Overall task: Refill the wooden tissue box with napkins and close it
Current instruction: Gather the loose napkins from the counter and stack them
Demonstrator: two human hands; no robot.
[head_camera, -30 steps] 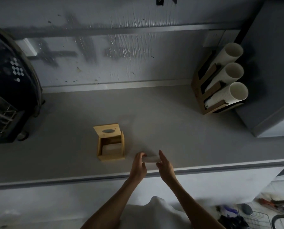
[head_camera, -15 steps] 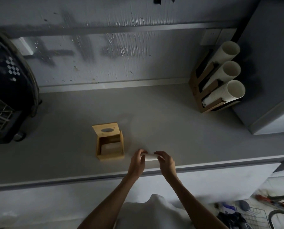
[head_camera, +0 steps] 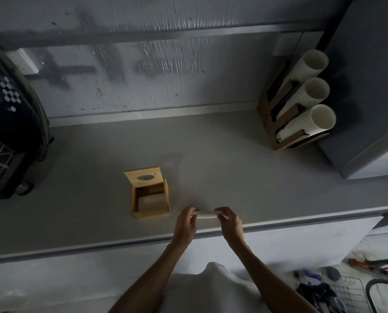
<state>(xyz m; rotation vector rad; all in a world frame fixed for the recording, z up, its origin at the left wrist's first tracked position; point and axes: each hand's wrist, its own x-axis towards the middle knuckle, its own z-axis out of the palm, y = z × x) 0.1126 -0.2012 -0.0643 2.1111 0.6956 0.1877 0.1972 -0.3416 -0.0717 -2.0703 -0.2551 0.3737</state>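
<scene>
**Napkin stack held level beside the open box**

At the far left a dark appliance (head_camera: 10,136) with a vented front stands on the grey counter (head_camera: 233,168). Left of centre sits the wooden tissue box (head_camera: 151,201), open at the top, its lid (head_camera: 144,178) with an oval slot tipped up and back toward the wall; something pale lies low inside. Just right of the box, near the counter's front edge, the left hand (head_camera: 185,224) and the right hand (head_camera: 230,221) hold a stack of white napkins (head_camera: 205,214) between them. The stack's long axis runs left to right, roughly along the counter's edge, one end pointing at the box and the other away from it. Each hand pinches one end, fingers curled over the top and thumbs below, so both are closed on the stack. It is apart from the box. At the far right a wooden rack (head_camera: 276,123) carries three tilted rows of white paper cups (head_camera: 315,100).

Against a second ago, the right hand, then open and flat at the stack's side, has curled onto its end, and more of the stack shows between the hands
</scene>
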